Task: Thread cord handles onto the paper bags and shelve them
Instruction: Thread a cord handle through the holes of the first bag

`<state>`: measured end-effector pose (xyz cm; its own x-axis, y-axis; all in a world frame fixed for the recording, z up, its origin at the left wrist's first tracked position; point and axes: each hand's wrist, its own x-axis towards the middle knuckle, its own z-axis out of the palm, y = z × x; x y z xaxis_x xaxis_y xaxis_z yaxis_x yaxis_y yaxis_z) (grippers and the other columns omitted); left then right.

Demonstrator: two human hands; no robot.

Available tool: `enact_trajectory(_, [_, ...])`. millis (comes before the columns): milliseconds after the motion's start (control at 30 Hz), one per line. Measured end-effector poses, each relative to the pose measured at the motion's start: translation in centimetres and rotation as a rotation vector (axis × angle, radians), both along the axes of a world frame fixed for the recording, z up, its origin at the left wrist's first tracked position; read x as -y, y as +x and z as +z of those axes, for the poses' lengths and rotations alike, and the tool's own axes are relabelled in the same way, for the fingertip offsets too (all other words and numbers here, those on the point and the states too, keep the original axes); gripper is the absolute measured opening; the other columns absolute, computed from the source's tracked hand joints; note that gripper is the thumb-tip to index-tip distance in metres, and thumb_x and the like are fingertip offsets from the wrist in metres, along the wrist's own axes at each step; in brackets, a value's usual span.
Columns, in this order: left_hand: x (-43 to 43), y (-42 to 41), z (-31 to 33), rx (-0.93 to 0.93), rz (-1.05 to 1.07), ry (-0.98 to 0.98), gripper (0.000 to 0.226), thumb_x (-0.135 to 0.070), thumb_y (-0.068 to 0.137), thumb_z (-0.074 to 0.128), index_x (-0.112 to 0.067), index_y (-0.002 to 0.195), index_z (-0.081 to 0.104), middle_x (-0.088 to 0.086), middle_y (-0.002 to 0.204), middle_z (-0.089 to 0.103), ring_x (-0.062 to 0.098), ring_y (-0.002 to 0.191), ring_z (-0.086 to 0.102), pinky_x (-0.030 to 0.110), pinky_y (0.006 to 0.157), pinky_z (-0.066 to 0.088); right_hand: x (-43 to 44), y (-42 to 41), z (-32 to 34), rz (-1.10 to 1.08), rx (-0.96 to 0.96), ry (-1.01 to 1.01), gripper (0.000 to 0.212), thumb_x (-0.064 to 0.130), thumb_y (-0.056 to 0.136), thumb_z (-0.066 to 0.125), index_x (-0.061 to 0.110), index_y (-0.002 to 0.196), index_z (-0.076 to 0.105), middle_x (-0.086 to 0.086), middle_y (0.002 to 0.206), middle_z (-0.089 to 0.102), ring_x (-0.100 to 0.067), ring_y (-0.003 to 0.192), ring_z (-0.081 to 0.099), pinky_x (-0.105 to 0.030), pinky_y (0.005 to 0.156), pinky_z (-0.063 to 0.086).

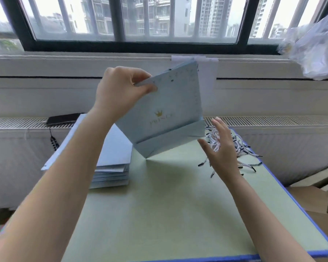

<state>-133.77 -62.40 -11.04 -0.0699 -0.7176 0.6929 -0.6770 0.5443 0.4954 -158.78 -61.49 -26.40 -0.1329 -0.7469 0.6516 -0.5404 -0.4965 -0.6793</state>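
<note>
Pinching the top corner of a bag point(170, 114) between thumb and curled fingers, a person's left hand point(125, 87) holds it tilted over a green table point(169, 205), with one lower corner of the bag touching the tabletop. The bag is pale blue paper, folded flat, its bottom flap turned up across the front. It bears a gold crown above gold lettering, and small punched holes show near its top edge. The right hand point(220, 146) hangs open beside the bag's lower right corner, fingers spread and holding nothing. It lies in front of a loose heap of cords point(240, 148), twisted white strands with black tips, at the table's right edge; whether the fingers touch them cannot be told. A stack of flat blue bags point(114, 163) sits at the table's left side. A dark phone point(62, 119) rests on the radiator ledge behind, below a barred window point(136, 17).
</note>
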Motion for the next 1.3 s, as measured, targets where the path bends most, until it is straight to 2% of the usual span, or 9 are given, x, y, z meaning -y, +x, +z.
enact_trajectory(67, [0.7,0.1,1.7,-0.052,-0.037,0.04,0.012,-0.036,0.076,0.071,-0.035,0.088,0.074,-0.016,0.081,0.07,0.005,0.078,0.065,0.03,0.073,0.053,0.5,0.8,1.5,-0.04,0.008,-0.002,0.072,0.034,0.083,0.069,0.012,0.142,0.035,0.001,0.146,0.032,-0.006,0.136,0.027,-0.018,0.112,0.023])
enact_trajectory(233, [2.2,1.1,2.5,-0.262,-0.034,0.134,0.005,-0.032,0.077,0.075,-0.032,0.081,0.073,-0.015,0.079,0.07,0.003,0.073,0.064,0.023,0.071,0.05,1.1,2.3,3.5,-0.171,0.181,0.165,0.09,0.036,0.084,0.068,0.013,0.15,0.01,-0.006,0.156,0.012,-0.015,0.143,0.012,-0.025,0.108,0.018])
enact_trajectory(367, [2.5,2.1,0.9,-0.59,-0.043,0.209,0.009,-0.029,0.079,0.077,-0.027,0.075,0.068,-0.01,0.074,0.068,0.008,0.066,0.061,0.026,0.068,0.051,1.5,3.1,2.9,-0.041,0.245,0.354,0.094,0.032,0.084,0.069,0.017,0.151,0.006,-0.005,0.144,0.04,-0.019,0.113,0.056,-0.028,0.09,0.038])
enact_trajectory(500, [2.1,2.2,-1.6,-0.824,-0.06,0.283,0.01,-0.025,0.081,0.075,-0.02,0.079,0.068,-0.007,0.073,0.07,0.009,0.063,0.062,0.028,0.066,0.053,1.3,4.9,2.0,0.16,0.268,0.465,0.084,0.025,0.085,0.069,0.023,0.149,0.015,-0.003,0.13,0.055,-0.014,0.095,0.062,-0.031,0.084,0.046])
enact_trajectory(667, [1.4,1.5,-4.5,-0.967,-0.04,0.283,0.012,-0.021,0.086,0.07,-0.019,0.078,0.061,-0.009,0.071,0.07,0.004,0.057,0.062,0.023,0.059,0.048,0.2,7.1,1.8,0.09,0.015,0.326,0.089,0.029,0.08,0.074,0.025,0.149,0.017,-0.002,0.153,0.019,-0.013,0.141,0.02,-0.017,0.107,0.018])
enact_trajectory(833, [0.0,-1.6,-7.6,-0.973,-0.079,0.313,0.024,-0.015,0.084,0.071,-0.013,0.075,0.049,0.002,0.077,0.069,0.016,0.067,0.065,0.032,0.061,0.053,-0.8,9.8,1.8,0.294,-0.182,0.3,0.096,0.036,0.073,0.079,0.053,0.137,0.01,0.005,0.157,-0.013,0.008,0.135,-0.003,-0.013,0.103,0.012])
enact_trajectory(967, [-0.1,-2.9,-9.8,-0.938,-0.003,0.307,0.026,-0.017,0.083,0.072,-0.015,0.073,0.049,0.006,0.077,0.067,0.02,0.07,0.064,0.033,0.063,0.051,-1.5,9.1,0.5,0.317,-0.216,0.423,0.105,0.048,0.069,0.078,0.049,0.144,0.006,0.007,0.157,-0.019,0.001,0.141,-0.001,-0.017,0.106,0.015])
enact_trajectory(1100, [-0.3,-3.9,-12.1,-0.911,0.029,0.376,0.027,-0.018,0.08,0.074,-0.021,0.071,0.048,0.007,0.082,0.069,0.03,0.081,0.067,0.05,0.073,0.056,-2.5,8.1,-0.6,0.089,-0.478,0.483,0.098,0.056,0.075,0.066,0.038,0.15,0.006,0.0,0.16,-0.003,-0.019,0.142,0.023,-0.031,0.107,0.033])
enact_trajectory(1300, [-1.8,-6.8,-14.8,-0.915,-0.035,0.468,0.028,-0.009,0.081,0.073,-0.015,0.071,0.048,0.01,0.085,0.068,0.026,0.083,0.068,0.049,0.07,0.058,-3.3,7.2,-2.0,-0.098,-0.614,0.405,0.064,0.023,0.085,0.055,0.015,0.145,0.035,-0.004,0.131,0.052,-0.032,0.101,0.061,-0.039,0.074,0.05])
